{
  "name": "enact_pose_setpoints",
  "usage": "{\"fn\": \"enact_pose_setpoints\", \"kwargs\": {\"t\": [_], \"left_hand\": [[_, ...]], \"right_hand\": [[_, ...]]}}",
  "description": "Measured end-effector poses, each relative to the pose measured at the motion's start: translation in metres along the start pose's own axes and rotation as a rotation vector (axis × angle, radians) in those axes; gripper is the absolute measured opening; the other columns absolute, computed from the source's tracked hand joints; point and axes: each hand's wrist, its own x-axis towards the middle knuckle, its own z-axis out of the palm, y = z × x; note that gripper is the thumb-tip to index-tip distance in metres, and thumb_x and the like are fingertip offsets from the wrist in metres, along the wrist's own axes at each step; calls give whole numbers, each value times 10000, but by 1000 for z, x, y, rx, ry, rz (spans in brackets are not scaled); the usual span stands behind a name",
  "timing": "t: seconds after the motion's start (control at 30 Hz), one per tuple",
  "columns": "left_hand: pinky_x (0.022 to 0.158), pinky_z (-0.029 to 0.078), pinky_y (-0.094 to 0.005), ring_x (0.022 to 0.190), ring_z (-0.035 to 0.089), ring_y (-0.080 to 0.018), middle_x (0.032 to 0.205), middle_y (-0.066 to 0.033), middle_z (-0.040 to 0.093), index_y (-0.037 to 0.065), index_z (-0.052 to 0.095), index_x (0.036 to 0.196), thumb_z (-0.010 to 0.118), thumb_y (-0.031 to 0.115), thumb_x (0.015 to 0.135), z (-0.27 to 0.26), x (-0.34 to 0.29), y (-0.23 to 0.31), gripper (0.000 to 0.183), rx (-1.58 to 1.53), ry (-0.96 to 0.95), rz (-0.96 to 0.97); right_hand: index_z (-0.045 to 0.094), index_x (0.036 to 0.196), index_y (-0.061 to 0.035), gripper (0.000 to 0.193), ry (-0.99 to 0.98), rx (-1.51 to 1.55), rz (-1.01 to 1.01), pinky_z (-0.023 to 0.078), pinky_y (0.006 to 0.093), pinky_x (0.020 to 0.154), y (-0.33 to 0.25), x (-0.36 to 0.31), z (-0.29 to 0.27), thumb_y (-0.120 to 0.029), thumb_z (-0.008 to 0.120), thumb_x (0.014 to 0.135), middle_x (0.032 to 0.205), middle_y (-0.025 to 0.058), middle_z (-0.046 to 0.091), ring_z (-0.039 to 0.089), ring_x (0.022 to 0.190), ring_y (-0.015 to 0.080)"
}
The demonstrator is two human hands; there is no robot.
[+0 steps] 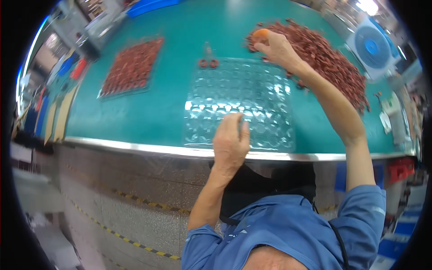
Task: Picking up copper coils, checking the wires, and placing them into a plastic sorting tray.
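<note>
A clear plastic tray with rows of round pockets [270, 128] lies in front of me at the table's near edge. Two reddish-brown ring-like pieces [213, 64] sit at its far left corner. My left hand [230, 141] rests over the tray's near part, fingers stretched forward and thumb apart, holding nothing I can see. At the left edge of a large heap of small reddish-brown parts [324, 54], my right hand [279, 48] curls its fingers together. Something orange [260, 33] covers or touches a fingertip. Whatever lies between the fingers is too small to name.
Farther left on the green tabletop [121, 114] stands a tray filled with reddish-brown parts [132, 65]. A blue and white fan [371, 46] is beyond the heap at right. A blue bin [150, 6] sits at the far edge. Loose parts lie around the heap.
</note>
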Motion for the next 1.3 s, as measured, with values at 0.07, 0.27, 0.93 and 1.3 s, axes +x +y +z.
{"fn": "enact_pose_setpoints", "kwargs": {"t": [0.07, 0.27, 0.93, 1.3], "left_hand": [[708, 491, -394, 829, 614, -319, 917, -142, 595, 18, 573, 1039, 617, 64, 861, -5, -2, 1, 189, 24, -3, -10], [680, 494, -373, 797, 619, -289, 907, -130, 591, 25, 577, 1019, 616, 52, 861, 0, -3, 4, 164, 34, -6, 25], [668, 508, -274, 802, 597, -156, 1049, -123, 589, -39, 411, 1318, 534, 99, 972, 63, -15, 86, 393, -736, -434, -213], [480, 384, -201, 579, 488, -85, 809, -27, 507, 18, 462, 1143, 554, 165, 982, 72, -43, 122, 237, -794, -434, -290]], "right_hand": [[631, 1036, -5, 278, -251, -281, 58, 522, 430, 745, 5, -23, -34, -199, 628, 837, 850, 203, 679, 665, 849, 351], [548, 1052, -6, 277, -536, -577, 124, 541, 465, 721, 18, -135, -65, -126, 635, 819, 1012, 223, 575, 643, 876, 396], [657, 974, 58, 228, 118, 770, 241, 539, 295, 651, -82, -236, -83, -151, 612, 893, 769, 116, 687, 655, 704, 141], [671, 902, 11, 331, 285, 412, 122, 511, 349, 662, -62, -275, -85, -314, 613, 922, 813, 131, 625, 625, 785, 276]]}}
